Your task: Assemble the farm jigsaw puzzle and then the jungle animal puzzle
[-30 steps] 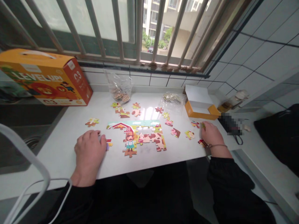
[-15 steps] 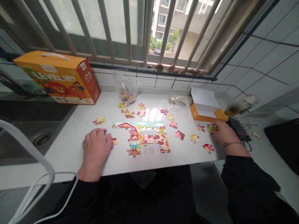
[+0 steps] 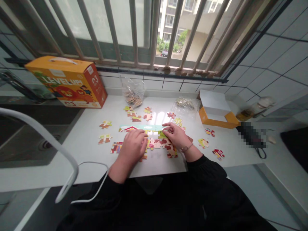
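A partly joined jigsaw puzzle (image 3: 158,143), with a spotted cow and a red barn roof, lies on the white counter before me. My right hand (image 3: 177,137) pinches a green puzzle piece (image 3: 162,134) at the gap above the cow. Over the left part of the puzzle rests my left hand (image 3: 133,146), its fingers bent, close together and touching the joined pieces. It covers the farmer picture. A red-and-purple puzzle piece (image 3: 116,147) shows beside the left hand, partly hidden.
Loose pieces lie around, among them a barn piece (image 3: 218,153) at right and a brown-and-green piece (image 3: 105,138) at left. Behind are two clear bags of pieces (image 3: 132,96), an open orange box (image 3: 218,118) and a large orange box (image 3: 69,83). A white cable (image 3: 69,154) hangs at left.
My right hand has come from the far right of the counter to the puzzle with the green piece. My left hand has slid right onto the puzzle, uncovering a loose piece.
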Tool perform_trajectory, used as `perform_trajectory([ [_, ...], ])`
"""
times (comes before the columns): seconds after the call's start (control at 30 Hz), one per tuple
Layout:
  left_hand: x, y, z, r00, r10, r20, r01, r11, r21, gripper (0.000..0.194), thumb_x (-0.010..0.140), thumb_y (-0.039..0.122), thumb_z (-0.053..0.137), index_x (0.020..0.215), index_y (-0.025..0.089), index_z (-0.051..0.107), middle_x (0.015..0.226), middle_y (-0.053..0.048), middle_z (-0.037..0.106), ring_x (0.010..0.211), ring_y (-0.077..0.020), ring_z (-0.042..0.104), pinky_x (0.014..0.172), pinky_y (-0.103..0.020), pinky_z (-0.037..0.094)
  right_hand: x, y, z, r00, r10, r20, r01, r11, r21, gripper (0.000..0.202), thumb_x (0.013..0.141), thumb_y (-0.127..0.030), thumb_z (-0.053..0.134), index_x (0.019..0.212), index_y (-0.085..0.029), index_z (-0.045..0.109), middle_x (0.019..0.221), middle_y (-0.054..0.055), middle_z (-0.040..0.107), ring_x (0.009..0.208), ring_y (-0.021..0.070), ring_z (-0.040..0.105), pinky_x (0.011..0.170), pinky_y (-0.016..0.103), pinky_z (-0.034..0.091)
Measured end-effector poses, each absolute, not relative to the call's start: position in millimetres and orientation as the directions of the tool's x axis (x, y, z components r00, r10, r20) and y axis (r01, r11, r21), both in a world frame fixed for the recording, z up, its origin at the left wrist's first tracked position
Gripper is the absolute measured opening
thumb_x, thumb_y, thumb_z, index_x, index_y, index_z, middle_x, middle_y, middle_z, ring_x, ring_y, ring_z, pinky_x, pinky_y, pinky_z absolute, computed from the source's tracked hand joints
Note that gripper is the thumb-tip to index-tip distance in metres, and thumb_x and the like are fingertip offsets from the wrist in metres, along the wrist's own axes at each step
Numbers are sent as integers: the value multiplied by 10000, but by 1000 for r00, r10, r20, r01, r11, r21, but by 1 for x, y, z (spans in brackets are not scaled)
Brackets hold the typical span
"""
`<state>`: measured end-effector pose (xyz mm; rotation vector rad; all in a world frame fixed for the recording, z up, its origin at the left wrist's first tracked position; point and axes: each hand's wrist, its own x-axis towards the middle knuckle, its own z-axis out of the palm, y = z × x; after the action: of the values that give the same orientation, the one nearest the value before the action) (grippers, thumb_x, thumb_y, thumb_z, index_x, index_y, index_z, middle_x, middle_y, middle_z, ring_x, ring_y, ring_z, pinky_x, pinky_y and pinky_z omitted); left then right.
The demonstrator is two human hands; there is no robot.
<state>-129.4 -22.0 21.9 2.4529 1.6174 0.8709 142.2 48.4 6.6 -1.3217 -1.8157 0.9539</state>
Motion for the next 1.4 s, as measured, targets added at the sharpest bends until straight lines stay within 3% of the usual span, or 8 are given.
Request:
perform_trajectory([
  [0.2, -98, -21, -1, 447, 833, 327, 741, -549, 387, 300, 1080, 238, 561, 1320, 213, 740, 1473, -147, 720, 1374, -318, 651, 1218, -543, 499, 133, 52, -7, -348, 888, 301, 626, 459, -630, 107, 989, -199, 721, 1077, -241, 767, 1050, 66, 801, 1011, 248, 726, 959, 413, 571],
  [0.3, -101, -22, -4, 458, 839, 294, 742, -543, 393, 325, 1081, 265, 580, 1363, 216, 733, 1494, -152, 710, 1396, -325, 640, 1240, -558, 478, 135, 51, -7, -395, 855, 335, 648, 518, -558, 106, 991, -143, 722, 1012, -242, 753, 1043, 70, 767, 1015, 250, 699, 972, 415, 560],
  [0.57, -95, -29, 5, 538, 826, 169, 751, -561, 348, 448, 1115, 348, 586, 1551, 270, 655, 1659, -118, 623, 1508, -367, 558, 1286, -666, 374, 131, 52, -10, -353, 859, 370, 645, 510, -569, 121, 1044, -168, 636, 1025, -236, 733, 1067, 84, 722, 1006, 244, 690, 947, 393, 569],
  [0.77, -95, -28, 3, 528, 830, 176, 750, -554, 361, 470, 1110, 387, 603, 1568, 294, 651, 1664, -103, 625, 1510, -353, 559, 1298, -630, 370, 135, 52, -9, -237, 874, 423, 705, 454, -544, 125, 1047, -205, 619, 1057, -225, 742, 1009, 89, 771, 935, 264, 698, 948, 426, 563],
  [1.07, -93, -29, 6, 551, 822, 143, 757, -565, 327, 498, 1120, 405, 584, 1597, 266, 618, 1710, -112, 578, 1538, -382, 530, 1314, -681, 327, 135, 53, -13, -373, 849, 374, 753, 513, -413, 116, 1056, -195, 649, 979, -243, 722, 1034, 95, 726, 1008, 283, 665, 934, 428, 554],
  [1.4, -93, -29, 4, 540, 829, 145, 764, -555, 328, 485, 1120, 396, 588, 1576, 233, 625, 1673, -134, 610, 1523, -373, 536, 1305, -655, 340, 132, 50, -12, -380, 857, 348, 773, 501, -389, 55, 1065, -229, 665, 1035, -235, 711, 1049, 106, 721, 1015, 299, 640, 943, 441, 532],
])
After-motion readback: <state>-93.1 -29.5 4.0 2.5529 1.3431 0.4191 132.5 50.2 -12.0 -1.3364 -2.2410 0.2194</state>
